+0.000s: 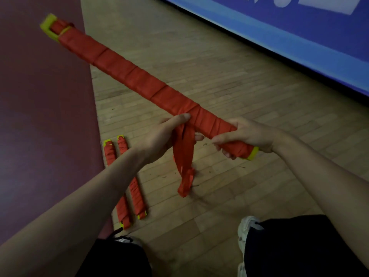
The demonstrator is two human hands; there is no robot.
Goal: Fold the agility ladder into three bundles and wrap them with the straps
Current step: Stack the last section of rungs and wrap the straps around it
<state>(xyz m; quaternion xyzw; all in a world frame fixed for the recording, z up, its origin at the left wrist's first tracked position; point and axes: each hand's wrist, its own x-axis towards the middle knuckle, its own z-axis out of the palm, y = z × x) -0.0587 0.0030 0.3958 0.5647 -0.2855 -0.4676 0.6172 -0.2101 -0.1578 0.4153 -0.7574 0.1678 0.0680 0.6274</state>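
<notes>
We grip the third bundle near its yellow end, right hand curled round it to hold it level above the floor. Our left hand pinches the loose strap against the wrap, thumb on top (for tension, we judge). Two bundles lie wrapped on the floor, side by side. Our left forearm hides their middles, and the held bundle's far end is blurred.
</notes>
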